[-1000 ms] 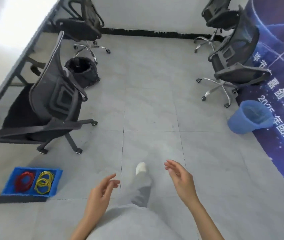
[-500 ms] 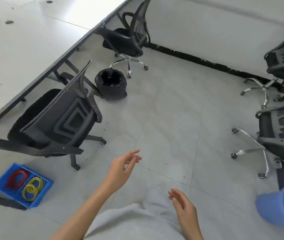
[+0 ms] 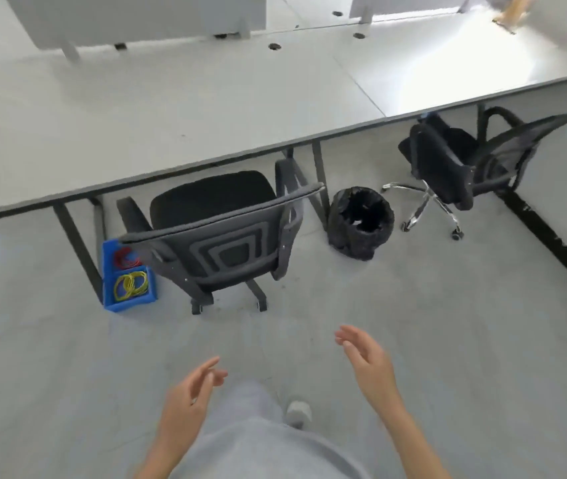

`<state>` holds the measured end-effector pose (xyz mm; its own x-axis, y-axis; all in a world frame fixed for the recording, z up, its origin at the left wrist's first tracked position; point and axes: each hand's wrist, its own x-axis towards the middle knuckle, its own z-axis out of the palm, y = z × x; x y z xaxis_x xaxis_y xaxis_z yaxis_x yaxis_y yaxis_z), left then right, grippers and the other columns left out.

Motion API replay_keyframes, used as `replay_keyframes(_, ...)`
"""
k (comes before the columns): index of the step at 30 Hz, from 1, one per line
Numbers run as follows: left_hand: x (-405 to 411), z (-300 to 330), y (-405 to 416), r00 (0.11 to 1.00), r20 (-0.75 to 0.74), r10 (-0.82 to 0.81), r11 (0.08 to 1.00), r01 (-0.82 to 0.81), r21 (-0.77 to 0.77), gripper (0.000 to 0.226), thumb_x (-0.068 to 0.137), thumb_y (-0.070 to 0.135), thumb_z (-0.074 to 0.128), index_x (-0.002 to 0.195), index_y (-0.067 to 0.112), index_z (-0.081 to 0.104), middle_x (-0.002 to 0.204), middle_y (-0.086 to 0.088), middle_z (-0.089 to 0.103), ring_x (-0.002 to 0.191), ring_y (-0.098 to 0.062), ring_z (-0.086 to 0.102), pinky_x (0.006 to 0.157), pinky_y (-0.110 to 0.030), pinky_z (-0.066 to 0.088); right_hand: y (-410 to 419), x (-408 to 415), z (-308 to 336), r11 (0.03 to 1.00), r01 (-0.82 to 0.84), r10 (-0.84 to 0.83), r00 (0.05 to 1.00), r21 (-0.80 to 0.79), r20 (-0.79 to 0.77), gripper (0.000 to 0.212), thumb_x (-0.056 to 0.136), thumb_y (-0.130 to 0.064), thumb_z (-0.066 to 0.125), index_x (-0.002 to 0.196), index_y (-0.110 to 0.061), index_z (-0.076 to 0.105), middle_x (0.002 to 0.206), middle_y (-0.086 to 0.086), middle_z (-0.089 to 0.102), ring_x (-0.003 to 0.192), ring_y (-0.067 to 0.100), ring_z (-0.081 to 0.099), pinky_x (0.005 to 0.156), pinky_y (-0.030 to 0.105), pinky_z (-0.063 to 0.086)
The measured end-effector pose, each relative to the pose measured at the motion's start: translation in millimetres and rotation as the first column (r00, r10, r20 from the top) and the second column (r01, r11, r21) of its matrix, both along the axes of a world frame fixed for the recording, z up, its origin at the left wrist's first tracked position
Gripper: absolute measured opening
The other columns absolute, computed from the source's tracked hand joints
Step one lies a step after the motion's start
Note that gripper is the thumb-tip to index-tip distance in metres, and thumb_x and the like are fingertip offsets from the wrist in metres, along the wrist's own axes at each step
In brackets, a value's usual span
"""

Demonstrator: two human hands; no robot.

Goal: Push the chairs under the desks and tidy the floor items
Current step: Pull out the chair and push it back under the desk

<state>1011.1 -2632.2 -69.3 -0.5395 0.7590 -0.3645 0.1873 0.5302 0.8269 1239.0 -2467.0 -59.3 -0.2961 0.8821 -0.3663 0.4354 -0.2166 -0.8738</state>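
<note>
A black mesh office chair (image 3: 226,243) stands straight ahead with its back toward me, its seat partly under the long grey desk (image 3: 178,108). A second black chair (image 3: 461,167) stands at the right, turned sideways, with chrome legs. Between them a black-lined waste bin (image 3: 361,219) sits on the floor by a desk leg. A blue tray (image 3: 130,302) with red and yellow bands lies left of the near chair. My left hand (image 3: 188,402) and my right hand (image 3: 368,364) hover open in front of me, short of the chair, holding nothing.
Black desk legs (image 3: 78,250) stand left of the blue tray. A black skirting strip (image 3: 551,243) runs along the wall at the right. My grey trouser leg and white shoe (image 3: 297,411) show below. Bare tiled floor lies between me and the chair.
The view has swung left from the open room to face the desk and the near chair. Both hands stay open and raised; the blue bucket and far chairs have left the frame.
</note>
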Motion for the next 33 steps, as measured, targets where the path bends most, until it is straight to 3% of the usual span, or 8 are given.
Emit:
replay_keyframes(5,-12,13,34,0.968,-0.05,0.247,0.969,-0.245,0.04,0.03,0.094,0.011,0.046,0.101,0.039,0.054,0.085,0.035,0.065,0.084,0.013,0.06,0.066,-0.004,0.042,98,-52,14,0.965,-0.228,0.222,0.973,0.132,0.061,0.037,0.09,-0.004,0.052,0.097,-0.04,0.058,0.091,-0.026,0.068,0.093,-0.006,0.061,0.079,0.006,0.045)
replay_keyframes(8,-45,19,74,0.95,-0.118,0.288,0.955,-0.277,0.104,0.027,0.094,0.011,0.045,0.109,0.031,0.055,0.09,0.031,0.066,0.089,0.013,0.059,0.068,0.0,0.042,143,-94,23,0.908,-0.298,0.282,0.954,0.295,0.099,0.033,0.087,0.0,0.054,0.111,-0.021,0.062,0.105,-0.01,0.066,0.098,-0.003,0.058,0.087,0.009,0.044)
replay_keyframes(12,-101,24,132,0.904,-0.357,0.234,0.962,-0.162,0.222,0.031,0.089,0.014,0.05,0.119,0.016,0.058,0.108,0.011,0.065,0.101,0.001,0.056,0.088,-0.009,0.041,196,-147,29,0.672,-0.476,0.352,0.879,0.568,0.321,0.043,0.083,-0.004,0.062,0.124,-0.009,0.054,0.125,0.002,0.058,0.117,0.016,0.051,0.101,0.024,0.037)
replay_keyframes(14,-127,23,159,0.827,-0.549,0.121,0.979,-0.007,0.204,0.038,0.082,0.017,0.055,0.12,0.01,0.058,0.114,0.004,0.06,0.108,-0.005,0.052,0.097,-0.015,0.037,221,-169,30,0.464,-0.638,0.416,0.769,0.614,0.485,0.051,0.079,-0.013,0.069,0.127,-0.009,0.052,0.129,0.006,0.055,0.122,0.021,0.047,0.103,0.028,0.036)
replay_keyframes(16,-152,15,180,0.706,-0.705,-0.07,0.991,0.129,0.031,0.045,0.075,0.019,0.068,0.118,0.008,0.059,0.115,-0.001,0.062,0.109,-0.014,0.055,0.096,-0.025,0.042,240,-188,26,0.326,-0.799,0.481,0.6,0.505,0.639,0.059,0.078,-0.024,0.071,0.131,-0.01,0.048,0.132,0.007,0.053,0.126,0.024,0.046,0.104,0.037,0.04)
replay_keyframes(20,-179,7,202,0.592,-0.728,-0.346,0.936,0.163,-0.312,0.045,0.052,0.023,0.084,0.094,0.016,0.07,0.088,0.0,0.071,0.079,-0.022,0.069,0.062,-0.029,0.056,260,-217,12,0.237,-0.943,0.519,0.326,0.233,0.79,0.049,0.084,-0.034,0.061,0.129,-0.018,0.05,0.126,-0.002,0.058,0.117,0.02,0.053,0.093,0.034,0.046)
replay_keyframes(26,-180,4,218,0.612,-0.716,-0.336,0.929,0.089,-0.36,0.032,0.069,0.018,0.074,0.1,0.017,0.07,0.094,-0.001,0.071,0.085,-0.023,0.066,0.063,-0.031,0.055,273,-221,-2,0.232,-0.893,0.421,0.449,0.386,0.788,0.04,0.047,-0.017,0.082,0.085,-0.025,0.072,0.078,-0.011,0.072,0.07,0.015,0.069,0.044,0.027,0.051)
replay_keyframes(33,-191,4,259,0.639,-0.704,-0.309,0.931,0.052,-0.362,0.032,0.087,0.018,0.049,0.116,0.022,0.061,0.108,0.002,0.065,0.099,-0.021,0.059,0.075,-0.033,0.052,310,-239,3,0.304,-0.872,0.416,0.485,0.385,0.77,0.035,0.066,-0.013,0.073,0.099,-0.024,0.071,0.095,-0.009,0.073,0.088,0.018,0.068,0.058,0.031,0.051)
